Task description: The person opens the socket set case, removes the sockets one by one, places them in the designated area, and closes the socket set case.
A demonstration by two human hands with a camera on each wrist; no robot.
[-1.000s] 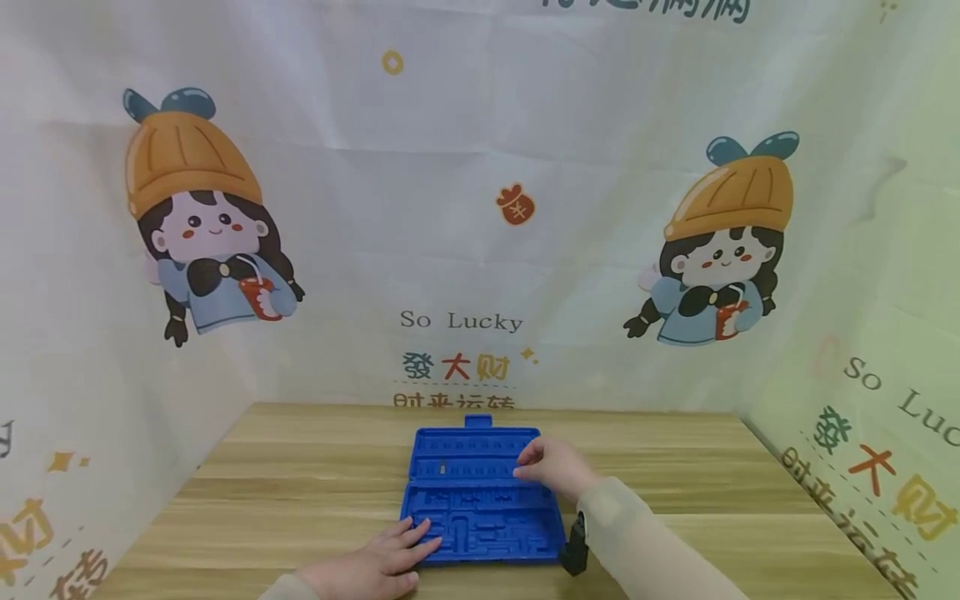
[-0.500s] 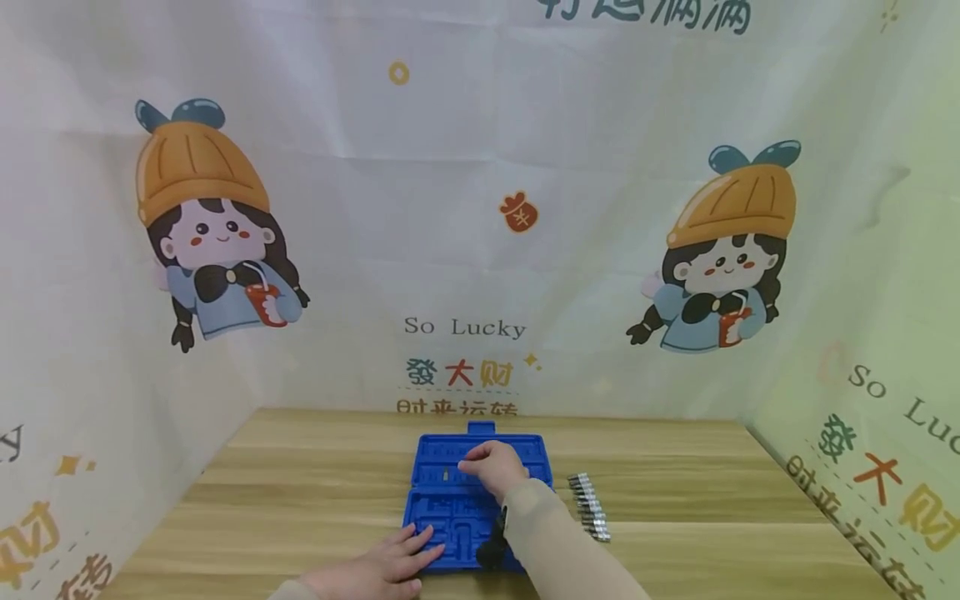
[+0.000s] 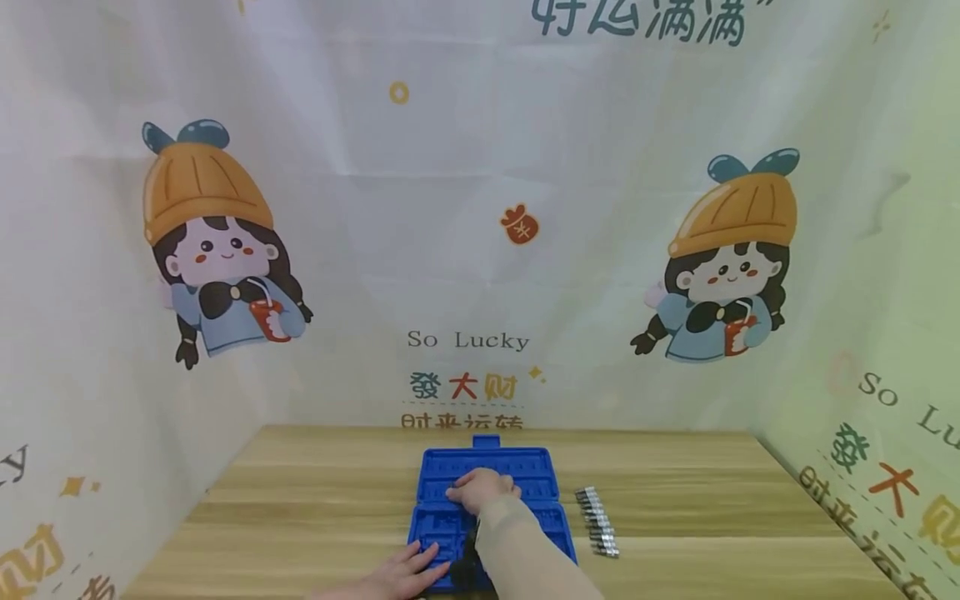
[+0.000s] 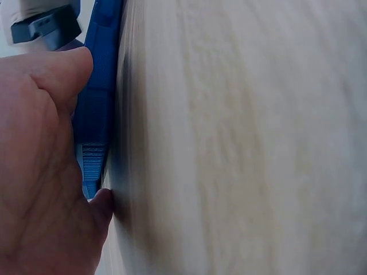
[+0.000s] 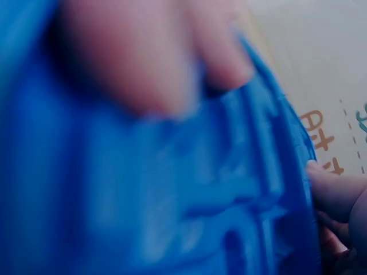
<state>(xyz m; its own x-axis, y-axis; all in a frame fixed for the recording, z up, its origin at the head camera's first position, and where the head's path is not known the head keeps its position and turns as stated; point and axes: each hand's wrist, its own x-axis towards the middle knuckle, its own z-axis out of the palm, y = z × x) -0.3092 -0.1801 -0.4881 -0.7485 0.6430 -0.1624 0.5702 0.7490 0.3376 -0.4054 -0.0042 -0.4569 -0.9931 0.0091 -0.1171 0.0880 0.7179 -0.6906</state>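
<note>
A blue plastic socket case (image 3: 487, 457) lies opened flat on the table, with slot rows in its back half and tool-shaped recesses in the front half. My right hand (image 3: 483, 492) reaches over it, thumb and fingers pinching at the left end of the nearer slot row. They cover the spot of a small metal socket, now hidden. Blurred right fingers (image 5: 137, 69) show in the right wrist view. My left hand (image 3: 405, 575) rests with fingers spread on the case's front left corner. Several silvery sockets (image 3: 597, 522) lie in a row right of the case.
The wooden table (image 3: 315, 500) extends to both sides of the case. A printed cloth (image 3: 375, 250) hangs behind and at the sides. A black wrist camera (image 3: 465, 567) on the right wrist hides part of the front recesses.
My right hand has moved left across the case, from its right side to the socket's slot. The socket row on the table has come out from behind the arm. My left hand stays put.
</note>
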